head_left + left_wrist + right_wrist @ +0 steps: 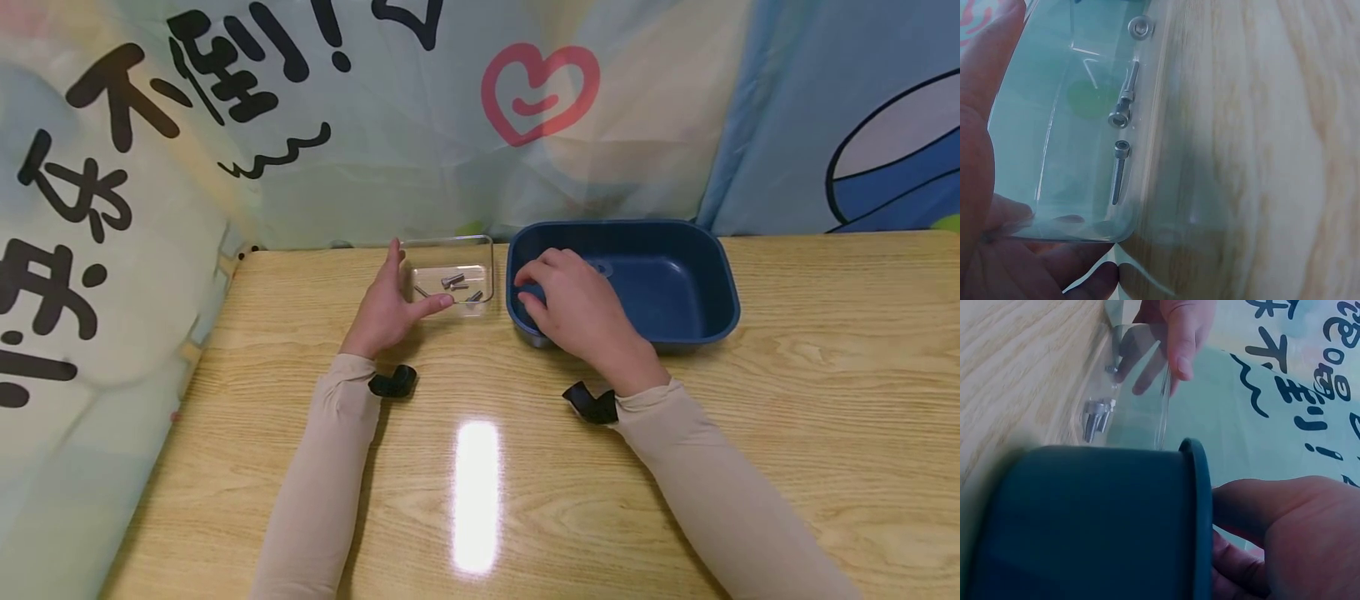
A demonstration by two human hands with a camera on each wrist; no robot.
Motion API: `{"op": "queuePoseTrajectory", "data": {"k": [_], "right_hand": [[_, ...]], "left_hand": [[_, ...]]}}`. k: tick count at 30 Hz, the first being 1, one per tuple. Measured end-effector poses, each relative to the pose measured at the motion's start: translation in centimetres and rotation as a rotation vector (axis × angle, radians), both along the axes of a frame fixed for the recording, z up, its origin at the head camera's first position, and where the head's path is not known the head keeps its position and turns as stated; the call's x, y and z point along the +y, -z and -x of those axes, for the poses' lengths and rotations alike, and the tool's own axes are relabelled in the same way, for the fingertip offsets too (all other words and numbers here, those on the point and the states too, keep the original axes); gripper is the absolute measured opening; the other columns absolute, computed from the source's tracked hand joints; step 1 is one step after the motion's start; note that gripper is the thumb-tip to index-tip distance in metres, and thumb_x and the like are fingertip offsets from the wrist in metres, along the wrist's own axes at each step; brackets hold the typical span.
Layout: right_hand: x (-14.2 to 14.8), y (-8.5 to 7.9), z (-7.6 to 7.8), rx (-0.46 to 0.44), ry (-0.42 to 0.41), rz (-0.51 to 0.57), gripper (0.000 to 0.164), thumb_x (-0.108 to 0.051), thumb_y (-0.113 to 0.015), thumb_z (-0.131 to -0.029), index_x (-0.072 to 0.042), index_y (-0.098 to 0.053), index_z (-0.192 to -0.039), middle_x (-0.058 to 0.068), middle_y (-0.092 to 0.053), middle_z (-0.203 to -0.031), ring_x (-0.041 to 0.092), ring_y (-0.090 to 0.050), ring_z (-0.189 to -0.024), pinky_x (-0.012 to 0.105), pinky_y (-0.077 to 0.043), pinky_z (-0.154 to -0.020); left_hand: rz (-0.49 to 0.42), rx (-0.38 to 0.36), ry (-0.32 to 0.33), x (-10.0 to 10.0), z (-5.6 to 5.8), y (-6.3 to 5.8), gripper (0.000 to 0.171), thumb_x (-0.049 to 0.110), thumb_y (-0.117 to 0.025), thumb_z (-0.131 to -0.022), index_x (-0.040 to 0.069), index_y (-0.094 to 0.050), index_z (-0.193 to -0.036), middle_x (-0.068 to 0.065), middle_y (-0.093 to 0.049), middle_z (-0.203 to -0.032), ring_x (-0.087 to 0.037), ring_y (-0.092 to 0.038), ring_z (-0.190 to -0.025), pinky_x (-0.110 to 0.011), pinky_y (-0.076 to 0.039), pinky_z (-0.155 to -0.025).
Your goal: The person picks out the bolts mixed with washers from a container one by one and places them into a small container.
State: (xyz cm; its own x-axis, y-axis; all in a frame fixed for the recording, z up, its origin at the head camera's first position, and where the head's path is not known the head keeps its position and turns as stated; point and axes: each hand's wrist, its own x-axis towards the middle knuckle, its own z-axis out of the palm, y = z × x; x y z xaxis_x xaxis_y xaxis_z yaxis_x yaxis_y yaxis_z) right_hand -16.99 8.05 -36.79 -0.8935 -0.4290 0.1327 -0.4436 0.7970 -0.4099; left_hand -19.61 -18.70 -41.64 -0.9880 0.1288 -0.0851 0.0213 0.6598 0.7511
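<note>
A small clear plastic box (492, 268) holds several metal socket-head screws (453, 282); in the left wrist view, screws (1120, 172) lie along its lower side. My left hand (386, 308) rests at its left end, thumb laid along the near rim and fingers against the outside of the end wall. Immediately to the right stands a dark blue plastic basin (675, 283). Over its left end, my right hand (573, 304) reaches in with loosely bent fingers; thumb and forefinger are apart. In the right wrist view, the basin's wall (1097, 519) partly hides those fingers.
Both containers stand on a wood-grain table (825, 375), close to a printed cloth backdrop (420, 167) at its back edge. A cloth also hangs along the left edge. Black straps (393, 382) sit at both wrists.
</note>
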Motion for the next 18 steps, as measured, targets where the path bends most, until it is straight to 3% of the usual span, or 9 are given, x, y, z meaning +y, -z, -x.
{"op": "queuePoseTrajectory", "data": {"k": [18], "right_hand": [[2.7,-0.1,-0.5,-0.028,0.005,0.025,0.023,-0.012,-0.071,-0.095,-0.003,-0.072,-0.116,0.015,-0.065,-0.109,0.031,-0.060,-0.101,0.048,-0.051,-0.090]], "left_hand": [[-0.009,0.002,-0.002,-0.1,0.1,0.1,0.121,0.050,-0.079,-0.085,0.009,0.005,-0.162,-0.012,-0.018,-0.166,-0.033,-0.020,-0.151,-0.049,-0.023,-0.120]]}}
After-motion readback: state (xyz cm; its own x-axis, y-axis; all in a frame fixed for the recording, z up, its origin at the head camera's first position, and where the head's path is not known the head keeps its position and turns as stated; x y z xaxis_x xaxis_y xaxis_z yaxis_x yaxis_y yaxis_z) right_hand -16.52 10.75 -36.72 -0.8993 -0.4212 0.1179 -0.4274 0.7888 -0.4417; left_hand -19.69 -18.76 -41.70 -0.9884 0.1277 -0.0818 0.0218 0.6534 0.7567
